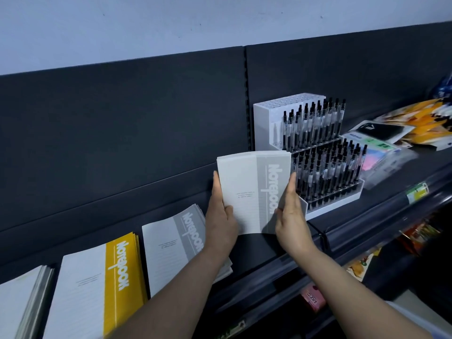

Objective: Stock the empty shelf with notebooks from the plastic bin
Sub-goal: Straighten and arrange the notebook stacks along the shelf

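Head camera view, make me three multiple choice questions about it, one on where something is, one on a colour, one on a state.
1. Where does the pen rack stand relative to the held notebooks? A to their left; B to their right; C beneath them.
2. What colour is the band on the second stack from the left? A yellow; B red; C green.
3. The held notebooks are: A lying flat; B held by one hand only; C held upright by both hands.
Answers: 1 B, the rack sits just right of them. 2 A, its cover band is yellow. 3 C, the left hand and the right hand each grip a side edge.
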{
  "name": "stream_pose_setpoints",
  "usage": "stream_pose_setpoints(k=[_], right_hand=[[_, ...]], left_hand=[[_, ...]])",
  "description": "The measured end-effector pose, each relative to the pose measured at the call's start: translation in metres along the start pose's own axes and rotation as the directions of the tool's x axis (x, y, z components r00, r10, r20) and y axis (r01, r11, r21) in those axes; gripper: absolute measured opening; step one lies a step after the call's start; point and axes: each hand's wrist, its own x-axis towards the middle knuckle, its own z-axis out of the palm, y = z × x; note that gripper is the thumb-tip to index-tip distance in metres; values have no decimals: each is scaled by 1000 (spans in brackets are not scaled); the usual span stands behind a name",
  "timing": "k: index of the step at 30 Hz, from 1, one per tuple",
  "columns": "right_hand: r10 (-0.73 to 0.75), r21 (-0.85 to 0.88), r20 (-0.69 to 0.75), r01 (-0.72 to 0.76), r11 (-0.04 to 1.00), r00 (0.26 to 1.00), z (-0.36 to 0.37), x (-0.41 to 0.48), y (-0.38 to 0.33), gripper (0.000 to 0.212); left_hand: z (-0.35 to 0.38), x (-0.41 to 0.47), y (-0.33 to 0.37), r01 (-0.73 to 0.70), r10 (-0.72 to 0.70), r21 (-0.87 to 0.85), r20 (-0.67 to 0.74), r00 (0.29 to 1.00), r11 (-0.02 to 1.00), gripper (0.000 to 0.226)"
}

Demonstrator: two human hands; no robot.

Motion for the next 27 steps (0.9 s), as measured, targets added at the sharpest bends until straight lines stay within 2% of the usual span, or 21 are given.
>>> stream_pose_setpoints(k=[7, 27], right_hand=[[-19, 53, -58, 22, 998, 998, -6, -7, -5, 96], [18, 36, -23, -17, 999, 1000, -8, -7, -2, 99]], left_hand=[[-1, -2, 5, -31, 29, -37, -76, 997, 999, 100], [-6, 0, 7, 19, -19, -27, 7, 1000, 999, 96]])
